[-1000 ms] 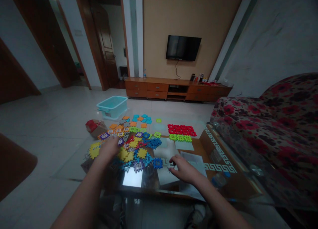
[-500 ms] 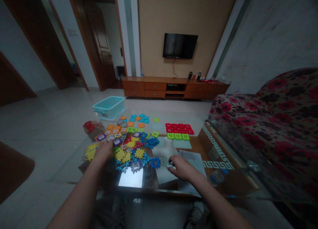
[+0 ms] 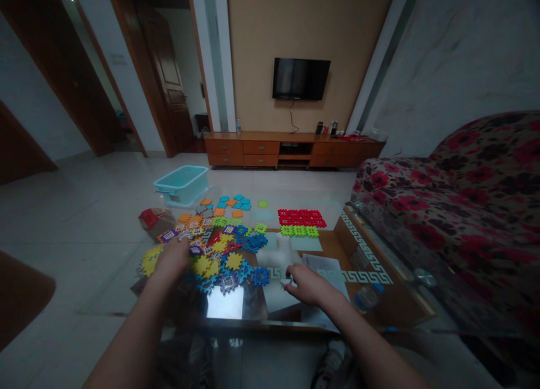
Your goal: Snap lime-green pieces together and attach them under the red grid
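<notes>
Change: scene sits slightly further left in view; left hand [image 3: 172, 259] and right hand [image 3: 310, 285] keep nearly the same place over the bench [image 3: 367, 265].
Left hand: fingers [image 3: 183, 251] curled down on the pile's near edge, touching tiles; grip cannot be told.
Right hand: fingers [image 3: 295, 276] partly curled, tips together beside a blue tile [image 3: 261, 276]; any hold cannot be told.
Tiles: jumbled multicoloured plastic pile [image 3: 221, 248] on the bench, left of centre.
Sorted: red block [image 3: 301, 218], green rows [image 3: 299, 231] beyond the right hand.

Multicolour plastic interlocking tiles [image 3: 215, 248] in loose flat heap on glass tabletop [image 3: 270, 324], yel/blue/orange/purple mixed; red tiles [image 3: 301, 218] joined in sheet, green tiles [image 3: 299, 231] in strip just below, both R of heap
</notes>
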A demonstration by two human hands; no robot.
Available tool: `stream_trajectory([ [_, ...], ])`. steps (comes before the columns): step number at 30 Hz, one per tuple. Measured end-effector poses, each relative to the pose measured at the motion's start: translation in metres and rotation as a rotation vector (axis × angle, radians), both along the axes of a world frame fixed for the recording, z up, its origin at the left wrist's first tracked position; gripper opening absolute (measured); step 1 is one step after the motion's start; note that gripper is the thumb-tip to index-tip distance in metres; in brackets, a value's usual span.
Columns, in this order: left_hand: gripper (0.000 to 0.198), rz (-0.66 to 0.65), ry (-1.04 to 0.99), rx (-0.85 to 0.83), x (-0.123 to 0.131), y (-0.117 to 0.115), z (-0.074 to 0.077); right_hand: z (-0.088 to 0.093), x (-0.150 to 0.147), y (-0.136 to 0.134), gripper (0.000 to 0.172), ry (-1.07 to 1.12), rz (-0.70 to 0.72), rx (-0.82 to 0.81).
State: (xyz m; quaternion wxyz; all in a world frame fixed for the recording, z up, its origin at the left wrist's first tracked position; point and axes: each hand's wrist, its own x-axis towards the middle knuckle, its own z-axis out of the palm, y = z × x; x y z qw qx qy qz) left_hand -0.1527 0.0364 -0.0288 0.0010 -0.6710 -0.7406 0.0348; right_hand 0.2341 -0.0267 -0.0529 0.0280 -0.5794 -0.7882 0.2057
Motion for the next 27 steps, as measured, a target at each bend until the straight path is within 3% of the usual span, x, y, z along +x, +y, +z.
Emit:
stream_trajectory([
  [5, 0.048, -0.030, -0.062, 0.125, 0.024, -0.001, 0.018, 0.000, 0.001, 0.000, 0.033, -0.028, 0.015, -0.014],
  [10, 0.039, -0.146, -0.564, 0.219, 0.059, -0.002, 0.022, 0.005, -0.002, 0.000, 0.030, 0.067, 0.027, 0.050],
  [14, 0.044, -0.180, -1.156, 0.018, 0.093, -0.007, 0.015, 0.012, -0.009, 0.000, 0.027, 0.230, 0.033, 0.148],
  [17, 0.044, -0.154, -1.436, -0.157, 0.115, -0.015, 0.012, 0.017, -0.015, 0.001, 0.024, 0.373, 0.005, 0.188],
  [22, 0.039, -0.247, -1.606, -0.340, 0.137, -0.030, 0.013, 0.021, -0.026, 0.003, 0.027, 0.685, -0.117, 0.130],
  [27, 0.037, -0.338, -1.586, -0.400, 0.147, -0.040, 0.012, 0.020, -0.031, 0.007, 0.034, 1.001, -0.172, -0.092],
])
